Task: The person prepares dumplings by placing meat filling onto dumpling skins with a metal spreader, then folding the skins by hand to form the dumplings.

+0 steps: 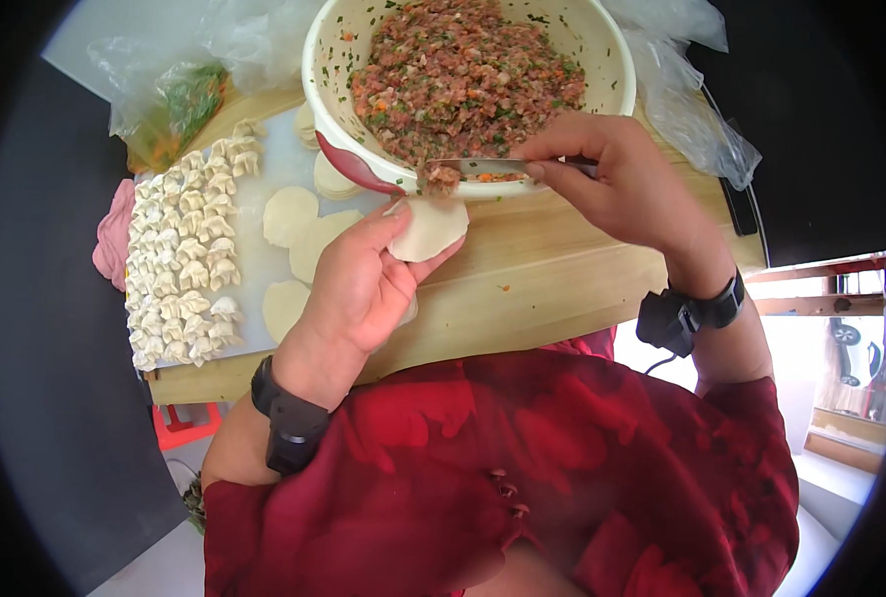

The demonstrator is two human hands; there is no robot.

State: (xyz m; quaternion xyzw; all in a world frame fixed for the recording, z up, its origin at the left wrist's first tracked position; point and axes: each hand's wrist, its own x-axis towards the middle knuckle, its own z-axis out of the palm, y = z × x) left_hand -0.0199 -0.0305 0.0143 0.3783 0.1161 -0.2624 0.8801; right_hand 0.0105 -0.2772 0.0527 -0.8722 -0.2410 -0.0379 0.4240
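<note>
A round dough wrapper (429,229) lies across the fingers of my left hand (361,282), just below the bowl's near rim. Gripped in my right hand (612,177) is a metal utensil (488,166), with a lump of meat filling (439,180) at its tip, right at the wrapper's upper edge. The large white bowl (617,60) holds chopped meat mixed with green and orange bits (463,80). A red handle (355,165) leans at the bowl's lower left rim. More flat wrappers (290,216) rest on the pale board left of my left hand.
Rows of folded dumplings (184,249) cover the board's left side. A pink cloth (114,235) lies beyond them. Plastic bags (682,109) sit right of the bowl, and a bag with greens (189,99) is at upper left. A red stool (184,426) stands below the wooden table (543,274).
</note>
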